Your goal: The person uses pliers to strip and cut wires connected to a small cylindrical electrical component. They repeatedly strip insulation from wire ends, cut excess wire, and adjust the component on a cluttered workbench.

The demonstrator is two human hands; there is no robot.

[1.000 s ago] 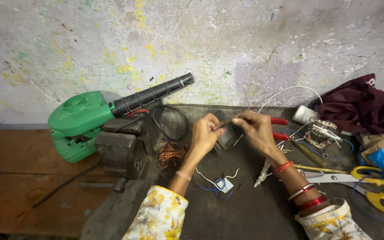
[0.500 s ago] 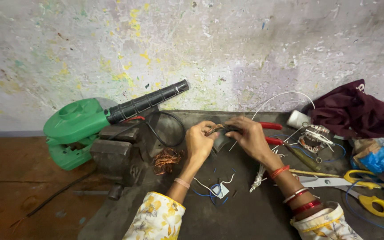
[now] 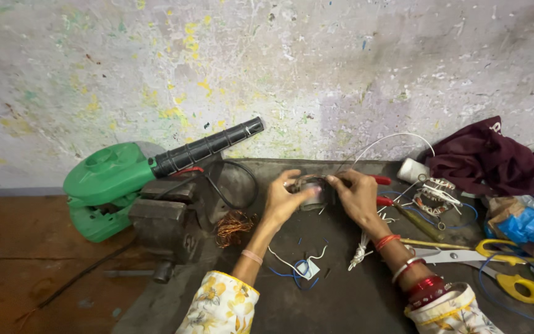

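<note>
— So, nearest first: what lies close on the bench (image 3: pixel 353 309)?

— A small white part with blue and white wires (image 3: pixel 301 269), just below the wrists. To the right, yellow-handled scissors (image 3: pixel 495 263); to the left, a tangle of copper wire (image 3: pixel 233 226) beside a dark vise (image 3: pixel 162 222).

— And the hands?

— Both meet above the middle of the bench. The left hand (image 3: pixel 282 201) and the right hand (image 3: pixel 356 198) each close their grip on a small dark coil piece (image 3: pixel 313 192), one from either side, fingers curled tight round it.

— Which way does it point?

— Hard to tell; fingers hide most of it. Its long axis seems to run left to right, from one hand to the other. A thin white wire (image 3: pixel 390 139) arcs away from it toward the wall.

— How would you hold it well?

— I judge firm pinches at both ends, keeping the wire slack so that it does not snag.

— Farther back?

— A green blower (image 3: pixel 112 179) with a black nozzle, a maroon cloth (image 3: pixel 483 161), then the paint-flecked wall (image 3: pixel 279 62).
</note>
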